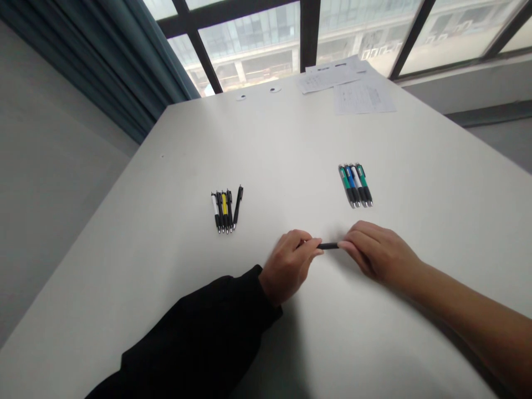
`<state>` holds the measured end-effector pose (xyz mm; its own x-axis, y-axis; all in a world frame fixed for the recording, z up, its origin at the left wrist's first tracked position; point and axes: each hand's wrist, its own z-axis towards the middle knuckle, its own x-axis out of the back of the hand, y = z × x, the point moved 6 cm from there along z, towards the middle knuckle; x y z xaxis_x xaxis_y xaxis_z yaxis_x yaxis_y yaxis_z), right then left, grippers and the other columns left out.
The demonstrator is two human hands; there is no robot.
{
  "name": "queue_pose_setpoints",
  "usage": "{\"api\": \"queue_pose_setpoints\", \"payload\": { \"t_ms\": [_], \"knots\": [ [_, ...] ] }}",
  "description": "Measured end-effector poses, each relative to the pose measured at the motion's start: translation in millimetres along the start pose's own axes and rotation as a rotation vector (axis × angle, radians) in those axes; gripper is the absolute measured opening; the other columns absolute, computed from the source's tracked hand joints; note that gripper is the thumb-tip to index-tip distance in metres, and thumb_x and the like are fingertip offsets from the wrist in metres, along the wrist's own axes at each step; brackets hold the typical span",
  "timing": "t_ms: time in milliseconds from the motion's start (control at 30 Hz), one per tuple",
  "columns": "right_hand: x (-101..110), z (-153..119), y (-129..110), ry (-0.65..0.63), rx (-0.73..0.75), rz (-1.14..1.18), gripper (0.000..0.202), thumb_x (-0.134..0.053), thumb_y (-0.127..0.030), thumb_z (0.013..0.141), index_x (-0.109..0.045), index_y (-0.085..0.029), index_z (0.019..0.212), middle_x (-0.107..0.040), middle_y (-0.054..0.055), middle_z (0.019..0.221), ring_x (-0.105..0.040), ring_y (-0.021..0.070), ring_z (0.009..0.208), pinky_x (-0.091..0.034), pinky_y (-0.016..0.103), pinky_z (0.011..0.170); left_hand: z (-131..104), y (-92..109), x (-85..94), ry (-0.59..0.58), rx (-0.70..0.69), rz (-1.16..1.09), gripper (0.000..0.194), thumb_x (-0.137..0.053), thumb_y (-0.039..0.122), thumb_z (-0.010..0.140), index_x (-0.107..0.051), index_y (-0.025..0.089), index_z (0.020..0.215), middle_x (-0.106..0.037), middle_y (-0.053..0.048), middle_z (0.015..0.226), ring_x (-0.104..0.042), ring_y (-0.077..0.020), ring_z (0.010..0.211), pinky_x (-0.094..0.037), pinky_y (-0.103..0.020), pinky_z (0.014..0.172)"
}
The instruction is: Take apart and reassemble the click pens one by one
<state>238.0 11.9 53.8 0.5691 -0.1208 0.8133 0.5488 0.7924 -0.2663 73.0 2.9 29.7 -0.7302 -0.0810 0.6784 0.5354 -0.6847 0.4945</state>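
A black pen (330,245) stretches level between my two hands over the table, its ends hidden by fingers. My left hand (291,260), in a black sleeve, pinches one end. The other end is gripped by my right hand (380,249), its forearm bare. Ahead and to the left lies a row of pens (224,211) with black, white and yellow barrels; a black pen (238,207) at its right end leans slightly apart. Just beyond my right hand, green, blue and white pens (356,185) with black grips lie side by side.
The white table (286,144) narrows towards the window (253,61). Printed papers (353,91) lie at its far edge, with two small white oval pieces (275,90) to their left. A blue curtain (112,55) hangs at the left.
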Motion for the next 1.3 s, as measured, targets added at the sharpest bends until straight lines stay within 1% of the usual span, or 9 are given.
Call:
{"api": "queue_pose_setpoints", "payload": {
  "t_ms": [200, 367, 533, 667, 833, 1000, 1133, 1200, 1300],
  "knots": [
    [-3, -5, 9, -0.092, -0.105, 0.137, 0.019, -0.052, -0.026, 0.1, -0.06, -0.012, 0.109, -0.067, 0.011, 0.092, -0.062, 0.0197, 0.075, -0.048, 0.029, 0.065, 1, -1, 0.7, -0.008, 0.015, 0.014, 0.018, -0.057, 0.023, 0.098, -0.068, 0.013, 0.107, -0.064, -0.009, 0.092, -0.061, -0.0175, 0.084, -0.056, -0.033, 0.075],
    [-9, -8, 8, -0.142, -0.074, 0.04, 0.029, -0.045, -0.025, 0.102, -0.058, -0.019, 0.077, -0.055, 0.002, 0.062, -0.05, 0.0161, 0.054, -0.037, 0.029, 0.053, 1, -1, 1.9, -0.007, 0.012, 0.026, 0.018, -0.059, 0.024, 0.097, -0.07, 0.013, 0.105, -0.066, -0.008, 0.091, -0.06, -0.0176, 0.082, -0.053, -0.033, 0.075],
    [-9, -9, 11, -0.16, -0.157, 0.155, 0.02, -0.047, -0.029, 0.102, -0.06, -0.016, 0.091, -0.06, 0.003, 0.072, -0.054, 0.0152, 0.059, -0.039, 0.027, 0.057, 0, -1, 0.3, 0.009, 0.008, 0.053, 0.017, -0.059, 0.023, 0.097, -0.07, 0.013, 0.105, -0.066, -0.007, 0.089, -0.059, -0.0175, 0.08, -0.051, -0.032, 0.072],
    [-18, -9, 10, -0.192, -0.203, 0.158, 0.036, -0.041, -0.029, 0.103, -0.051, -0.02, 0.07, -0.05, 0.0, 0.059, -0.046, 0.0146, 0.052, -0.033, 0.03, 0.056, 2, 1, 3.4, 0.056, -0.041, 0.096, 0.014, -0.064, 0.025, 0.094, -0.071, 0.014, 0.1, -0.066, -0.005, 0.084, -0.056, -0.0159, 0.075, -0.045, -0.03, 0.069],
    [-44, -16, 18, -0.325, -0.654, 0.595, 0.054, -0.032, -0.053, 0.103, -0.039, -0.022, 0.06, -0.04, -0.004, 0.052, -0.038, 0.0115, 0.048, -0.031, 0.028, 0.052, 5, 10, 16.5, 0.178, -0.173, 0.224, 0.002, -0.067, 0.017, 0.092, -0.069, 0.017, 0.091, -0.068, 0.0, 0.077, -0.057, -0.0142, 0.074, -0.04, -0.031, 0.07],
    [-62, -27, 12, -0.377, -1.058, 1.247, 0.063, -0.048, -0.076, 0.087, -0.032, -0.024, 0.055, -0.026, -0.01, 0.043, -0.02, 0.0058, 0.036, -0.016, 0.024, 0.038, 5, 20, 22.3, 0.158, -0.351, 0.368, 0.01, -0.063, 0.014, 0.094, -0.067, 0.014, 0.103, -0.074, -0.001, 0.086, -0.062, -0.0141, 0.08, -0.039, -0.033, 0.076],
    [-64, -26, 8, -0.4, -1.093, 1.498, 0.06, -0.063, -0.07, 0.083, -0.048, -0.019, 0.055, -0.043, -0.005, 0.041, -0.035, 0.0066, 0.034, -0.025, 0.022, 0.036, 6, 17, 23.0, 0.161, -0.32, 0.386, 0.01, -0.064, 0.018, 0.095, -0.069, 0.019, 0.104, -0.076, 0.001, 0.091, -0.062, -0.0141, 0.088, -0.036, -0.035, 0.085],
    [-62, -23, 9, -0.381, -1.03, 1.568, 0.049, -0.073, -0.059, 0.081, -0.063, -0.013, 0.067, -0.064, 0.004, 0.059, -0.055, 0.0102, 0.049, -0.042, 0.022, 0.047, 7, 13, 21.8, 0.175, -0.271, 0.36, 0.012, -0.066, 0.019, 0.094, -0.072, 0.024, 0.103, -0.076, 0.002, 0.095, -0.06, -0.0167, 0.1, -0.034, -0.037, 0.092],
    [-60, -19, 10, -0.356, -0.964, 1.673, 0.034, -0.081, -0.043, 0.081, -0.071, -0.01, 0.085, -0.07, 0.006, 0.075, -0.061, 0.0102, 0.064, -0.049, 0.021, 0.062, 9, 6, 18.7, 0.186, -0.189, 0.294, 0.016, -0.068, 0.019, 0.091, -0.075, 0.032, 0.098, -0.074, 0.001, 0.109, -0.05, -0.0219, 0.119, -0.032, -0.041, 0.1]
  ]
}}
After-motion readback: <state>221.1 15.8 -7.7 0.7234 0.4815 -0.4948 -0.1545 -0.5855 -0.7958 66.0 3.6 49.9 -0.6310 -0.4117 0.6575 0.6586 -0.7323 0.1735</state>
